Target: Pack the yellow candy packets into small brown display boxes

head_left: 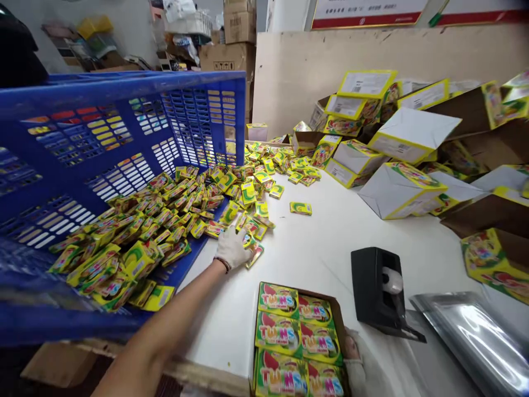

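Note:
My left hand (pixel 232 249), in a white glove with bare fingertips not clearly visible, reaches onto a heap of small yellow-green fruit-print packs (pixel 248 193). Its thumb and fingers are apart, touching packs at the near edge of the heap. My right hand (pixel 356 361), also gloved, is against the right wall of an open carton (pixel 339 320), a fingertip showing at the rim. Its remaining fingers are hidden. Inside the carton, two columns of packs (pixel 278 331) marked "TWINS" lie face up.
A blue plastic crate (pixel 243 118) lies on its side at left, packs spilling out. One pack (pixel 301 208) lies alone mid-table. A black tape dispenser (pixel 372 286) stands right of the carton, beside silvery plastic sheets (pixel 475 331). Yellow-edged cartons (pixel 405 187) are piled at right.

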